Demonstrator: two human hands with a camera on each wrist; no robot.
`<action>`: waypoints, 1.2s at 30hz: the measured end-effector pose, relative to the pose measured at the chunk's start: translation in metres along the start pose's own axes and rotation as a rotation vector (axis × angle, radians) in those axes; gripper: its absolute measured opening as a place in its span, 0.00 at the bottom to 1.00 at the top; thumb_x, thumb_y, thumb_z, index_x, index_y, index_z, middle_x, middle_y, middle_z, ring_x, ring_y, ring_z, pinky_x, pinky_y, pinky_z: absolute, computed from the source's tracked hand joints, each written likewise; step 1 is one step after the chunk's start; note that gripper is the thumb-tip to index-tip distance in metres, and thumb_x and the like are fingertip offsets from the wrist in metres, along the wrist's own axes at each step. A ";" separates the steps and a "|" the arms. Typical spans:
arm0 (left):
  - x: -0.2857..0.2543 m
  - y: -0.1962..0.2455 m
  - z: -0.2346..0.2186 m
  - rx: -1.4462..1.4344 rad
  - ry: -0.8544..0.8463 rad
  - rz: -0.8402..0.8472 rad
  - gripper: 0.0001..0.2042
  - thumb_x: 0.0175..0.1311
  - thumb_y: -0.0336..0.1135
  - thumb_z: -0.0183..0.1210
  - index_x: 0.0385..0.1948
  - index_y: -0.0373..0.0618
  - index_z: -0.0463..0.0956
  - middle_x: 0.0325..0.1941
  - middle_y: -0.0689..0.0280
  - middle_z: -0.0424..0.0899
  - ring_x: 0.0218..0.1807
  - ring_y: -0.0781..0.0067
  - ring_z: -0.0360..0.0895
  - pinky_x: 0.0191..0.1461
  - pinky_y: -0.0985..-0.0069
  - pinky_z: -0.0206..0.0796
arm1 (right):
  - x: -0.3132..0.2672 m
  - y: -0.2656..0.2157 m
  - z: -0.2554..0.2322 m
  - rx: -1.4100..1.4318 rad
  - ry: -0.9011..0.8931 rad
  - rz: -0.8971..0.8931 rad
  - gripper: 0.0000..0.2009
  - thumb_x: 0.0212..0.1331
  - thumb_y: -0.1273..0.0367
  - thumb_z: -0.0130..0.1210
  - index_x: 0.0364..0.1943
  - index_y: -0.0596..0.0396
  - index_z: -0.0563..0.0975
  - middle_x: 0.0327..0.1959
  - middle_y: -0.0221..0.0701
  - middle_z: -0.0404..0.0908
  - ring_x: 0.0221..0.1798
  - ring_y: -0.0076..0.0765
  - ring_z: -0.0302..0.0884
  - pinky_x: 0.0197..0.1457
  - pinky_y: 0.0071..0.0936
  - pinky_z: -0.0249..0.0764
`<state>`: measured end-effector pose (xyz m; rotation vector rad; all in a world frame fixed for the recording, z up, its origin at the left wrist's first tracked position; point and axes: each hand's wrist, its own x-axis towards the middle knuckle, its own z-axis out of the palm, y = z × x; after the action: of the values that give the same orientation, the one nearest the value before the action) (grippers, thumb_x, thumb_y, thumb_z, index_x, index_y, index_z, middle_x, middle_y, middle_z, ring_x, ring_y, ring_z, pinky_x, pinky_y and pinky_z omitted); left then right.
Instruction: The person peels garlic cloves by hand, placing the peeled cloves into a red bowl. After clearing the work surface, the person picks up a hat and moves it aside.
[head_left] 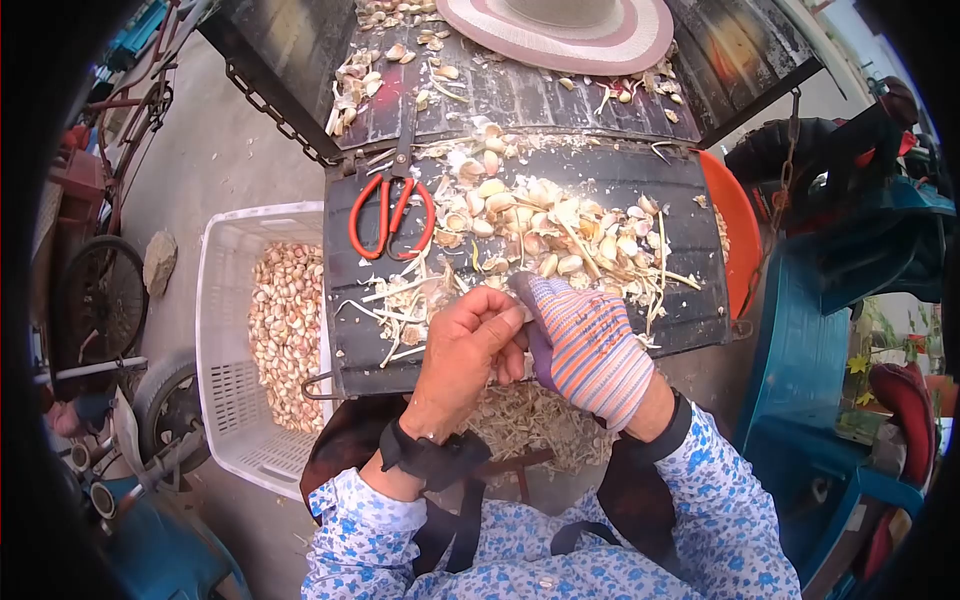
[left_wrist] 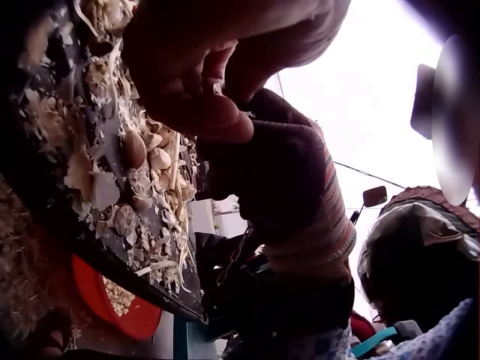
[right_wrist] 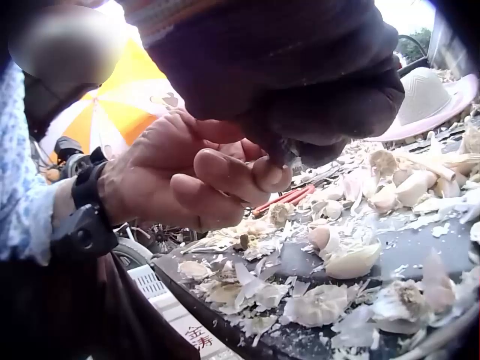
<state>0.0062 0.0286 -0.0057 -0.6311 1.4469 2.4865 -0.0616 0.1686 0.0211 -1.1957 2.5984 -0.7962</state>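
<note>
One dark, ribbed worktop [head_left: 686, 200] is extending before the person; one slotted white plastic crate [head_left: 222, 350] is standing at its left, holding heaped garlic cloves [head_left: 288, 335]. One round, banded hat [head_left: 565, 40] is lying at the far end; one orange tub [head_left: 735, 215] is showing at the right. One pair of red-handled scissors [head_left: 401, 165] is pointing its blades away from the person. Two hands, the bare left hand [head_left: 465, 345] and the striped-gloved right hand [head_left: 595, 345], are pinching one small pale piece [head_left: 527, 313] at the near edge; fingers are hiding its long axis, so I cannot tell its direction.
</note>
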 end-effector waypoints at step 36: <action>0.029 0.007 -0.002 -0.322 0.065 0.169 0.06 0.66 0.28 0.50 0.40 0.37 0.69 0.30 0.63 0.79 0.27 0.77 0.76 0.27 0.84 0.66 | 0.036 0.021 0.005 1.000 0.229 0.381 0.12 0.57 0.68 0.55 0.41 0.61 0.75 0.33 0.36 0.79 0.33 0.29 0.76 0.36 0.26 0.72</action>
<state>-0.0216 0.0225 -0.0145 -0.6747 1.1725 2.8893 -0.0973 0.1512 0.0080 -0.3171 1.9372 -1.8569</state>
